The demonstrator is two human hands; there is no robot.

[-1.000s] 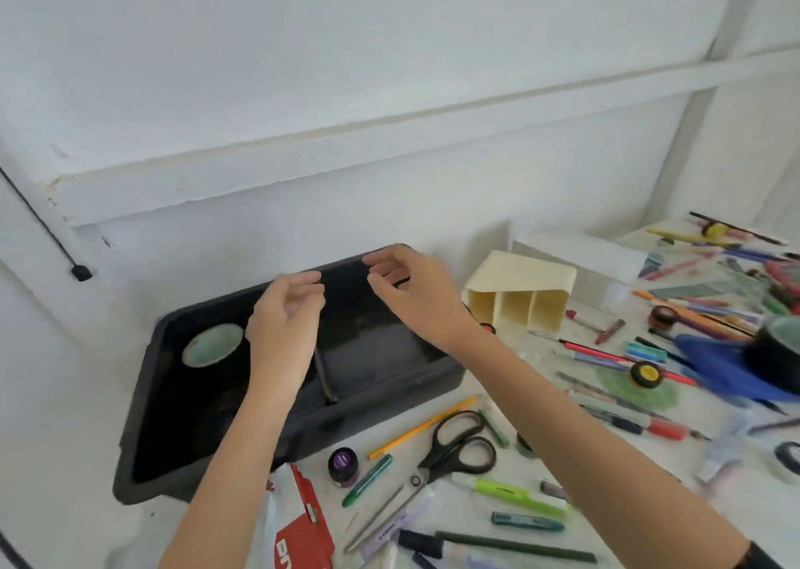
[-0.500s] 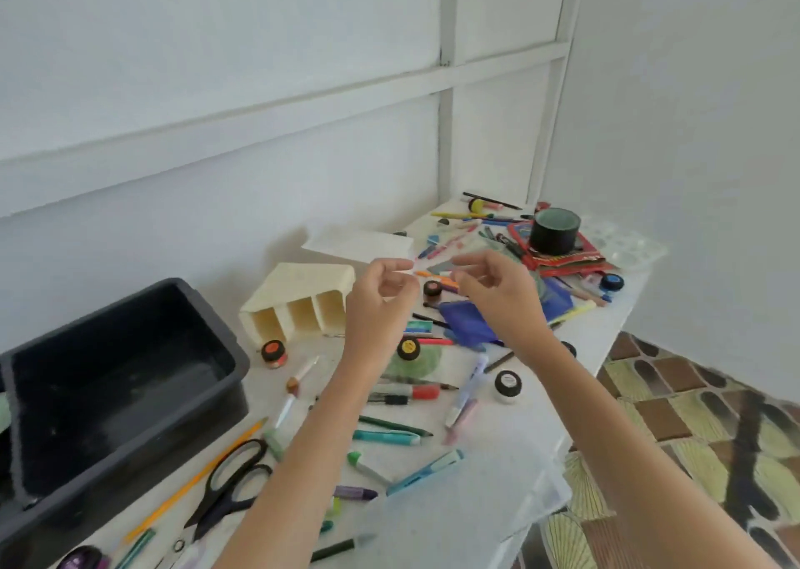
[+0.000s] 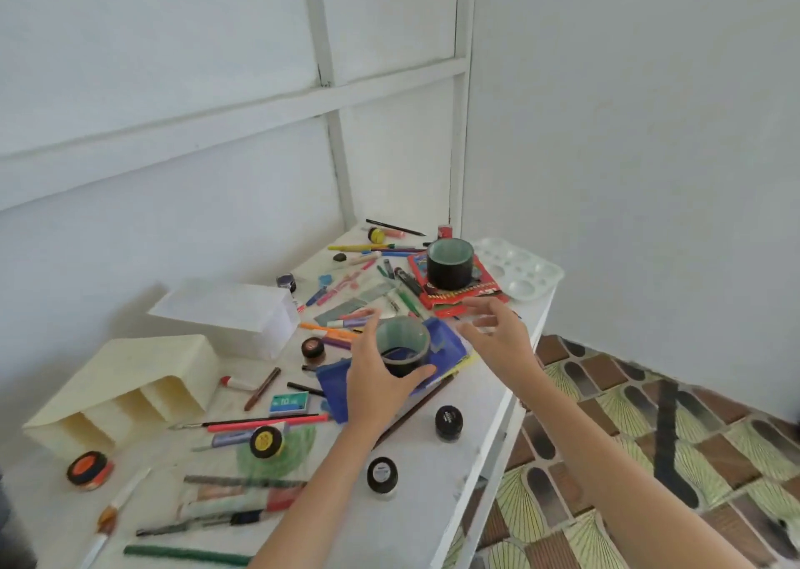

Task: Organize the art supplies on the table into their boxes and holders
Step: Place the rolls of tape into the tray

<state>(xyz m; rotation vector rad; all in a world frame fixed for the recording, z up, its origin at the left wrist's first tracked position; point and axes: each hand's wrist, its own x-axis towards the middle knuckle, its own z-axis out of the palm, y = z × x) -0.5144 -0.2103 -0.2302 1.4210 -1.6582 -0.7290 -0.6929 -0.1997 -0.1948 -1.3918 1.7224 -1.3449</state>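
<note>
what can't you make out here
Head view:
- Fingers of the right hand: motion-blurred, contact unclear.
- Part of the blue pouch: hidden by the left hand and the tape roll it grips.
- Print on the red box: covered by a second tape roll.
- Label on the black jar: too small.

White panelled walls point(image 3: 173, 92) corner a white table point(image 3: 476, 395) above patterned brown-and-green floor tiles point(image 3: 649, 438).

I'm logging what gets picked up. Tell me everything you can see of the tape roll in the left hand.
The wide black tape roll has a pale green inner core and stands with its hole facing up. The left hand grips its side, over a blue pouch; whether it rests there is unclear.
</note>
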